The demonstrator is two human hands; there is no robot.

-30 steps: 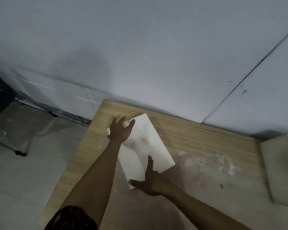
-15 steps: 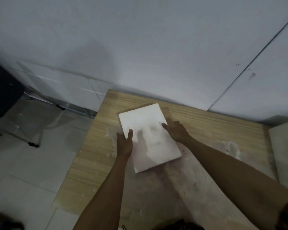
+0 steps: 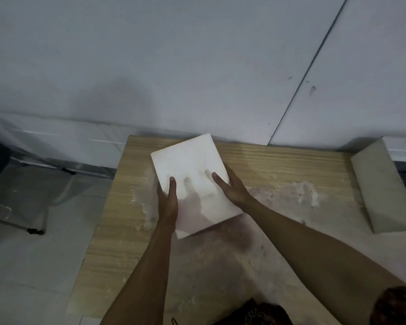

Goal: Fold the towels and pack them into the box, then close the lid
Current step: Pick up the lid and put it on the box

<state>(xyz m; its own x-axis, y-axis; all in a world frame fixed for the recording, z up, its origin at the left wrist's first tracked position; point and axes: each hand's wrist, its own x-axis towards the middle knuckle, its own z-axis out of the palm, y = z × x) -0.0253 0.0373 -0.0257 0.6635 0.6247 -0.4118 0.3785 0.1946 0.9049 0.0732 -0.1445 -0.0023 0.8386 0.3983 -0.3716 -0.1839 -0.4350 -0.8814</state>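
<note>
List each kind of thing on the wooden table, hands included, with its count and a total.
White box: 1
Pale grey block at the table's right end: 1
Hands gripping the box, left hand and right hand: 2
Total: 4

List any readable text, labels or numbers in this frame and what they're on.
None readable.
White box, held at its sides by the left hand and right hand: top is blank, no print visible.
Grey block at the table's right: no markings.
Wooden table and wall: only stains and specks, no writing.
</note>
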